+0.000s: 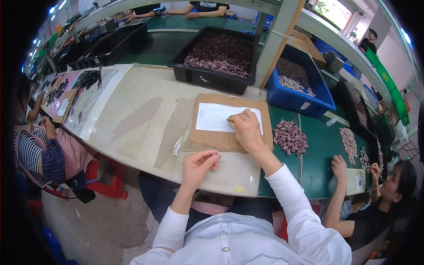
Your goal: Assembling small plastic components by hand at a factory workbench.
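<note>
A white sheet [216, 118] lies on a piece of brown cardboard [212, 139] at the table's front. Over the sheet my right hand [248, 129] is closed in a pinch, with a small dark tip showing at its fingertips; what it is I cannot make out. Nearer to me, in front of the cardboard, my left hand [199, 168] is raised with thumb and forefinger brought together. A tiny pale speck shows at those fingertips, too small to name. Right of the cardboard lies a heap of small mauve-grey pieces [290, 138].
A black bin [212, 79] of similar pieces stands beyond the cardboard, with a blue bin [304, 100] right of it. A shelf post [277, 44] rises between them. Co-workers sit on both sides; the right one's hand [339, 168] is beside more small heaps [349, 143].
</note>
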Tool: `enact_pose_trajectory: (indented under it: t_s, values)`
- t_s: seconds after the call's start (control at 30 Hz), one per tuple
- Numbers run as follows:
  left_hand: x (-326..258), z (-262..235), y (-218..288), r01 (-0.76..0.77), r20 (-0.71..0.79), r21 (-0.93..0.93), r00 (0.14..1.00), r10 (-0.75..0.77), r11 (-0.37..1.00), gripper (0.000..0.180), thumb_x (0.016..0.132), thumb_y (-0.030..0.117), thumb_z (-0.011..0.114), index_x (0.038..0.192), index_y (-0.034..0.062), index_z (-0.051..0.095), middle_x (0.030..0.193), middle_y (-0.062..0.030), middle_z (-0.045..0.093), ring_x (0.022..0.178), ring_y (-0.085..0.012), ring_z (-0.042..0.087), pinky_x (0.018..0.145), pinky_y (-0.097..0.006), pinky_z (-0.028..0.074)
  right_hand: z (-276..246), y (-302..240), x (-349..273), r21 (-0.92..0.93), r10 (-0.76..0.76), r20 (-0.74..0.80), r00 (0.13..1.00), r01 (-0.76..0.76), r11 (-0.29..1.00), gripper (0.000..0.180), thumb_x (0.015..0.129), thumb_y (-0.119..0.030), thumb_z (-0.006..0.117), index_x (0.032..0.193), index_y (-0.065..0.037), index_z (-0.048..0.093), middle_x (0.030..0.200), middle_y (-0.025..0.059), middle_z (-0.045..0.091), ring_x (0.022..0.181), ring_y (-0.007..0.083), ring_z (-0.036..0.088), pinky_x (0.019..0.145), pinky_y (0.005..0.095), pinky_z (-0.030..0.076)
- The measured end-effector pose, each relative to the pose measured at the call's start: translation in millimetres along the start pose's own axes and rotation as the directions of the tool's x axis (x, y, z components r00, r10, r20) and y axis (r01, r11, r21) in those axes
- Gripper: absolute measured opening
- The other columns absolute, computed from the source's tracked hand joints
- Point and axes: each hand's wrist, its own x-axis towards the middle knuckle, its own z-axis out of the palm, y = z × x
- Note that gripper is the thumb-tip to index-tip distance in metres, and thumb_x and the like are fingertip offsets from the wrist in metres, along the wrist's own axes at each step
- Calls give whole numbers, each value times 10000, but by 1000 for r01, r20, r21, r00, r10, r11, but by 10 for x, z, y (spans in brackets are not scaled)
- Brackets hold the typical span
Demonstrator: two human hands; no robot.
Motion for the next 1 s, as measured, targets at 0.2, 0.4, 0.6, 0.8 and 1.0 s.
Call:
enact_pose_trajectory:
  t_s: [0.2,0.4,0.6,0.8,1.0]
  values:
    - [-10,-19,-11,-6,15,7,1000,6,1000,183,829,-7,618,1006,-40,650,838,-119,671,703,-125,630,621,-229,523,115,35,2,-71,-19,39,999,22,997,127,667,1,578,777,-40,627,732,101,615,811,251,527,735,350,404]
    - [17,-57,-31,-50,5,37,999,50,998,193,840,8,613,1024,-42,643,858,-123,670,727,-132,637,667,-233,527,102,59,13,-65,15,-12,1000,-16,998,86,708,-21,636,794,-31,644,722,115,619,812,270,534,727,363,411]
    - [24,-58,-29,-6,-36,-103,999,2,995,217,844,-1,607,1052,-62,611,873,-124,666,739,-148,650,685,-248,539,-140,-113,-104,440,457,-40,889,-394,807,94,751,-38,647,843,-24,644,706,67,599,692,195,536,639,313,441]
    - [25,-50,-23,12,-58,-136,998,-20,991,173,815,-41,624,986,-64,603,881,-134,661,773,-169,659,708,-260,547,-199,-316,-456,793,459,402,792,-552,258,102,835,-22,617,937,-13,609,821,-22,590,727,34,517,633,178,421]
    - [30,-34,-17,15,-61,-115,998,-22,993,161,809,-51,627,966,-65,599,883,-139,658,785,-174,660,724,-262,545,-225,-443,-486,720,416,344,842,-521,458,118,786,-57,673,884,-9,628,772,-22,574,689,50,495,618,201,407]
